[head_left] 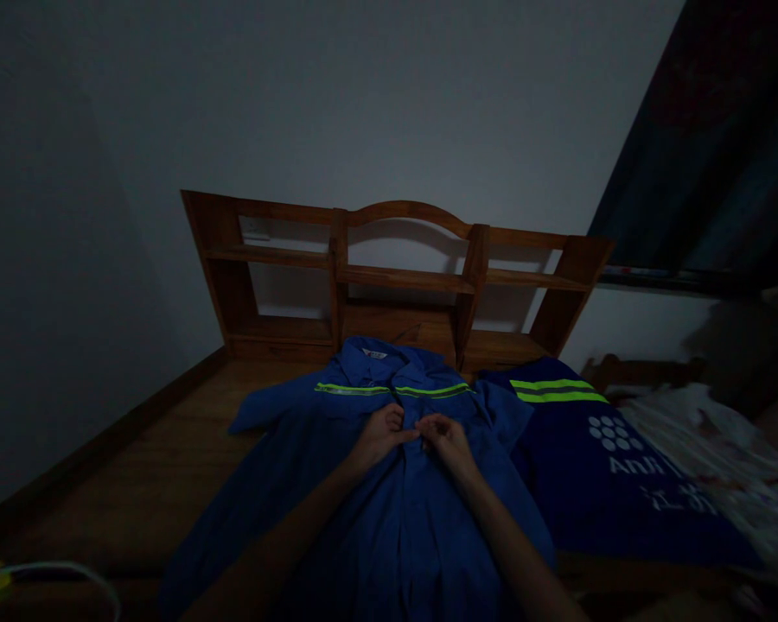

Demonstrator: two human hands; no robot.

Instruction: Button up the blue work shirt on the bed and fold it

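A blue work jacket (363, 510) with yellow-green reflective stripes lies spread face up on a wooden bed board (168, 449), collar toward the headboard. My left hand (381, 432) and my right hand (446, 439) meet at the middle of its chest, just below the stripes. Both pinch the front opening of the jacket, fingers curled on the cloth. The room is dim, so small details at the fingertips are hard to make out.
A second dark blue garment (615, 466) with reflective stripes and white lettering lies to the right. Beyond it are pale crumpled cloths (719, 458). A wooden headboard with shelves (395, 276) stands against the wall. A white cable (52, 574) lies at the lower left.
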